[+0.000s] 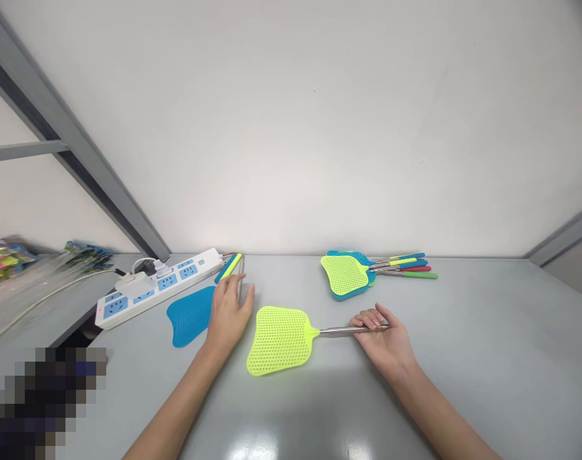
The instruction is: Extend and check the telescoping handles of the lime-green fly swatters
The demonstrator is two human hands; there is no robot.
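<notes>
In my right hand [384,338], palm up, the fingers curl around the metal rod of a yellow-green fly swatter [281,342]. Its perforated head points left, low over the grey table; no coloured grip shows at the rod's end. My left hand [230,310] reaches over the edge of a blue fly swatter head [190,316], thumb and fingers apart. A thin metal rod [241,268] shows between them; whether they touch it is unclear. Beyond the fingertips lie a yellow-green grip [232,264] and a blue one, partly hidden.
A pile of fly swatters [348,275] with coloured handles lies at the back right, by the white wall. On the left stands a white power strip [159,287] with plugs and a cable. Packaged items [13,262] lie past the metal frame [80,147].
</notes>
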